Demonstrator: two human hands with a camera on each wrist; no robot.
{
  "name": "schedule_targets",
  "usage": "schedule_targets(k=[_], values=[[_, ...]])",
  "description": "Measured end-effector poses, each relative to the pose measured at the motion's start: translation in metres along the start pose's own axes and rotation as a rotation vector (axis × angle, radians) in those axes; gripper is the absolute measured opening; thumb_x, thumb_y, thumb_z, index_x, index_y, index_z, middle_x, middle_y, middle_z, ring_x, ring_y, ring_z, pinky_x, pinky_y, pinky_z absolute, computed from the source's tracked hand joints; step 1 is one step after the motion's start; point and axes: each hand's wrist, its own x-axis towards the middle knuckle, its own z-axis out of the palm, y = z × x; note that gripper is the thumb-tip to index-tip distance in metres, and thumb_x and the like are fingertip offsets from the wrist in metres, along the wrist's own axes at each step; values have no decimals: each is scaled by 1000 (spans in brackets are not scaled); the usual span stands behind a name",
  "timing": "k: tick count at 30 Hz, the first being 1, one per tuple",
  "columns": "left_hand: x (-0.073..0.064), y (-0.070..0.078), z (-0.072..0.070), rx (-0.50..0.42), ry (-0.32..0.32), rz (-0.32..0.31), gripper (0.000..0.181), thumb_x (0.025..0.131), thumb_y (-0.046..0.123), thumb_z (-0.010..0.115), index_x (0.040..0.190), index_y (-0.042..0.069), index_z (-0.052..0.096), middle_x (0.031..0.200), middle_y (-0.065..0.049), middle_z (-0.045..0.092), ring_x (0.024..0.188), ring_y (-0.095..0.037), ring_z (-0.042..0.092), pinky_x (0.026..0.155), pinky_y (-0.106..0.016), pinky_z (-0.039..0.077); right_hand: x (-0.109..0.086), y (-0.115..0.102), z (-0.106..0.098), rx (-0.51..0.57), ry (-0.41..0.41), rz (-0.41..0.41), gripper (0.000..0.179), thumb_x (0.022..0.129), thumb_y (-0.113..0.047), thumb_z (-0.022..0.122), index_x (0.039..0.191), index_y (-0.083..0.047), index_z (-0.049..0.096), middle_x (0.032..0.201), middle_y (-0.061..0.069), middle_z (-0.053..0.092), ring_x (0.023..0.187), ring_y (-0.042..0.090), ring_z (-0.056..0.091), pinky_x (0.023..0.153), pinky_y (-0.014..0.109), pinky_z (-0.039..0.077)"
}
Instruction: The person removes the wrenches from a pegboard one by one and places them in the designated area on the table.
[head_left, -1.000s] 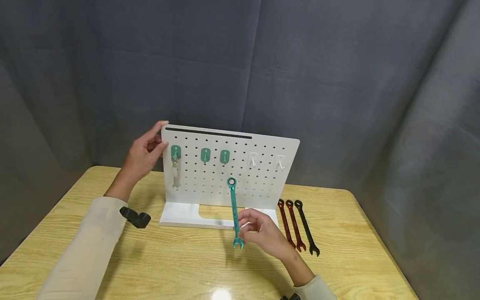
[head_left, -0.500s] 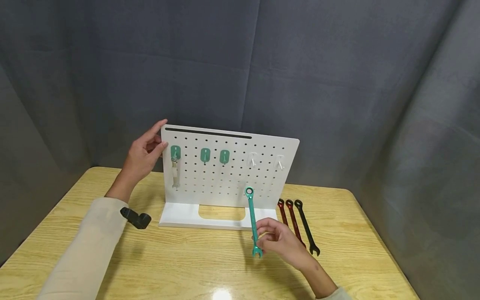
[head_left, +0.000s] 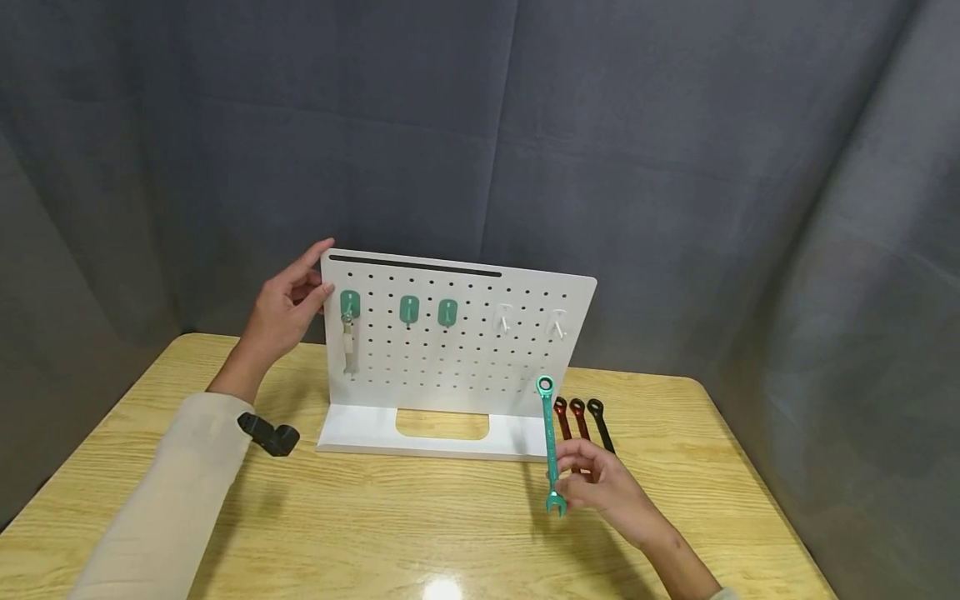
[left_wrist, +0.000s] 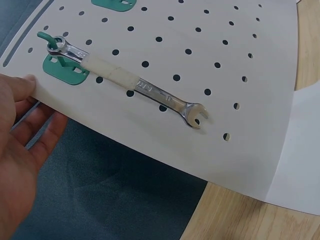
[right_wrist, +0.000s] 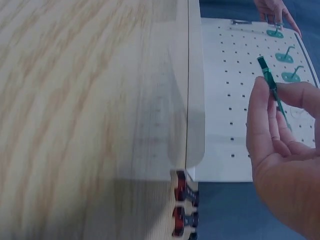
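Note:
My right hand [head_left: 617, 500] pinches a green combination wrench [head_left: 550, 433] near its open-end jaw, ring end pointing up, in front of the pegboard's lower right corner. In the right wrist view the green wrench [right_wrist: 270, 80] shows nearly edge-on between thumb and fingers. My left hand [head_left: 279, 310] grips the left edge of the white pegboard [head_left: 420, 367], thumb on the front and fingers behind. Beside that hand, a silver wrench [left_wrist: 165, 95] wrapped with pale tape hangs by its ring from a green hook [left_wrist: 65, 74].
Two more green hooks [head_left: 409, 309] and two white hooks [head_left: 504, 318] line the board. Two red wrenches [head_left: 577, 408] and a black wrench [head_left: 600, 421] lie on the wooden table [head_left: 360, 525] to the right, partly behind my right hand. A grey curtain [head_left: 637, 167] hangs behind.
My right hand has carried the green wrench to the right and slightly down, from before the board's middle to its right corner, now covering part of the lying wrenches. The left hand stays put.

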Motion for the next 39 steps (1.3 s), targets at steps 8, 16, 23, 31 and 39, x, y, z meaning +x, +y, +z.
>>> schedule_targets(k=[8, 16, 23, 31, 39], values=[[-1, 1, 0, 3, 1, -11, 61, 102, 2, 63, 158, 20, 45, 100, -15, 62, 79, -27, 59, 71, -15, 46, -7, 4, -19, -41, 63, 68, 41, 96, -6, 65, 132, 6, 52, 112, 17, 58, 90, 26, 61, 76, 43, 58], [-1, 2, 3, -22, 16, -13, 65, 102, 0, 63, 159, 24, 43, 101, -16, 61, 80, -27, 56, 72, -16, 45, -12, 14, -36, -41, 106, 105, 43, 93, -4, 66, 132, 9, 53, 111, 17, 58, 87, 23, 63, 73, 38, 58], [1, -1, 1, -17, 17, 11, 65, 100, -4, 63, 158, 20, 44, 100, -16, 61, 78, -28, 56, 70, -15, 45, -15, 17, -54, -69, 153, 125, 49, 96, -5, 64, 138, 12, 47, 115, 15, 56, 83, 19, 64, 71, 36, 57], [0, -2, -1, -21, 17, 6, 64, 100, -4, 63, 158, 19, 45, 100, -17, 62, 78, -26, 58, 71, -15, 45, -19, 27, -75, -69, 166, 123, 49, 96, -4, 63, 138, 15, 47, 115, 18, 58, 83, 16, 63, 71, 35, 57], [0, -3, 0, -25, 22, -9, 62, 100, -3, 63, 156, 19, 47, 100, -17, 61, 79, -27, 59, 70, -16, 48, -21, 37, -82, -57, 170, 155, 49, 99, -4, 61, 141, 16, 45, 119, 20, 61, 87, 18, 65, 73, 33, 56]])
